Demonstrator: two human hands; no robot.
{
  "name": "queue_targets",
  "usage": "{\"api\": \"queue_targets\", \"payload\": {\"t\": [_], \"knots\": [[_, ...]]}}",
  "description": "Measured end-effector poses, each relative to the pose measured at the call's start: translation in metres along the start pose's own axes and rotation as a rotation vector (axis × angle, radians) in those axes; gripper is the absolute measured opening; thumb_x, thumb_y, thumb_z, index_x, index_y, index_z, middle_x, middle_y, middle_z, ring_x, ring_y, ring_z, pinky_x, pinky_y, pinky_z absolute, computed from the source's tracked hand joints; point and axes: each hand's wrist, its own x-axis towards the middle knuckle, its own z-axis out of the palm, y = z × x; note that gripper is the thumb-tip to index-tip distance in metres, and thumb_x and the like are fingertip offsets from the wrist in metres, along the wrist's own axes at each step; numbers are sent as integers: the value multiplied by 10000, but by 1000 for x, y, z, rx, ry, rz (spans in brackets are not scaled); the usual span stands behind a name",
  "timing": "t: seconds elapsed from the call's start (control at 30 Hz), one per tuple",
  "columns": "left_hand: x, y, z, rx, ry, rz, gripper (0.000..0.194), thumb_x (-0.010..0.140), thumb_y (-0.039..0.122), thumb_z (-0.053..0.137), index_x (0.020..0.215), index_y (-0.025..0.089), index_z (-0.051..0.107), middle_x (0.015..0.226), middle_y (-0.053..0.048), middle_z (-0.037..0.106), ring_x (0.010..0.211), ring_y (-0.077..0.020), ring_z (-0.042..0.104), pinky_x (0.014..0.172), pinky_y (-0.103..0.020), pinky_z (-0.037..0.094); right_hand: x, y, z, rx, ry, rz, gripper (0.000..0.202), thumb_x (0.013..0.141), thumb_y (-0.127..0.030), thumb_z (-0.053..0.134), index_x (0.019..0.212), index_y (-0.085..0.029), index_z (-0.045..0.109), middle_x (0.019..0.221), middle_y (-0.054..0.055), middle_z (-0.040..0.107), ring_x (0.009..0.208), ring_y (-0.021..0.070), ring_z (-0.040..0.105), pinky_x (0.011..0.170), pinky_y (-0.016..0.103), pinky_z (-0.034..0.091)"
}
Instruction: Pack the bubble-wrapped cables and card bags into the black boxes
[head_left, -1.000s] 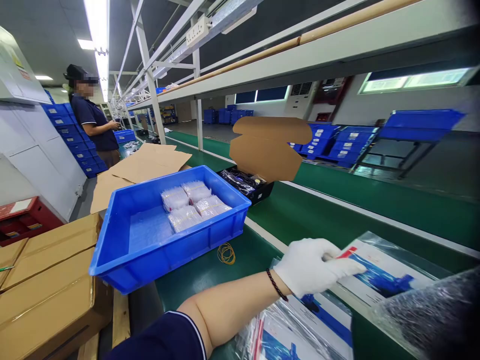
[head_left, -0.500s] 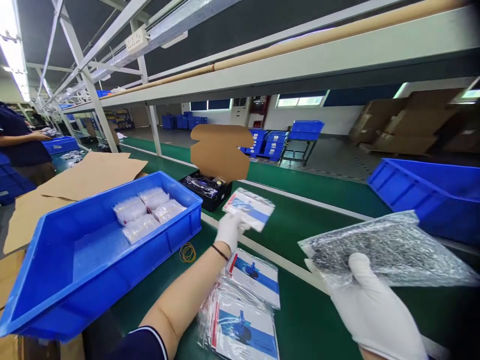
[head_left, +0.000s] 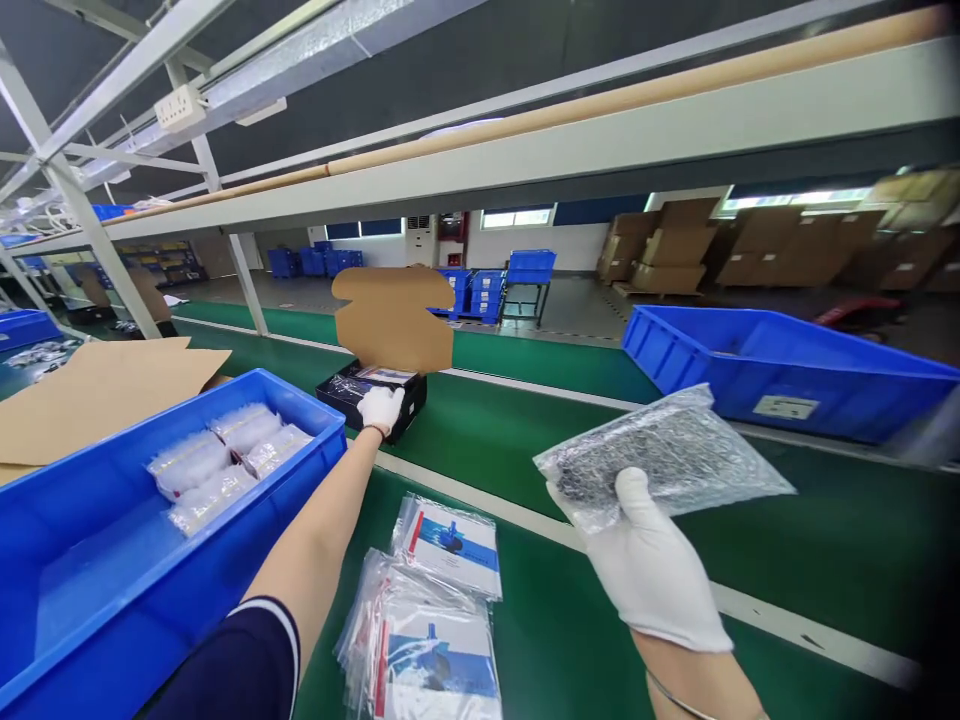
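My left hand [head_left: 381,410], in a white glove, reaches into a black box [head_left: 411,408] with a raised brown cardboard lid [head_left: 394,322]. Its fingers are closed at the near edge of a bagged booklet [head_left: 388,375], which lies over dark plastic-wrapped contents; the fingertips are partly hidden. On the right, my gloved right hand [head_left: 649,560] grips a clear bubble-wrap pouch [head_left: 667,455] with something dark inside, thumb on top, held above the green belt. Between my arms lies a pile of booklets in clear bags [head_left: 435,650], with blue pictures and red edges.
At the left stands a blue bin [head_left: 247,520] with several clear-wrapped packets [head_left: 214,495] in it. Behind it lie flat cardboard sheets [head_left: 112,385]. Another blue bin [head_left: 787,370] sits at the right across the green belt [head_left: 517,420]. A shelf beam [head_left: 525,165] runs overhead.
My left hand has carried a bagged booklet from above the belt into the black box. My right hand still holds the pouch. The view has turned to the right.
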Motion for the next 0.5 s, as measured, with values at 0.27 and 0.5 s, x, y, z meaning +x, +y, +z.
{"api": "queue_targets", "payload": {"t": [0.27,0.5], "knots": [[-37,-27,35,408,-38,346,244,878,327,515,936,160,684,1381,-105,509,1352,-297,330,1158,-493,143,4,-2,3,234,-6,275,346,886,-471,531,1011,-172,653,824,88,670,590,159,625,476,229,539],[-43,17,57,446,-99,571,387,917,504,435,820,226,687,1270,-20,603,1321,-260,370,1163,-504,72,-1,1,9,232,45,335,285,781,-262,638,1051,-174,629,924,86,675,730,220,668,585,314,594]]}}
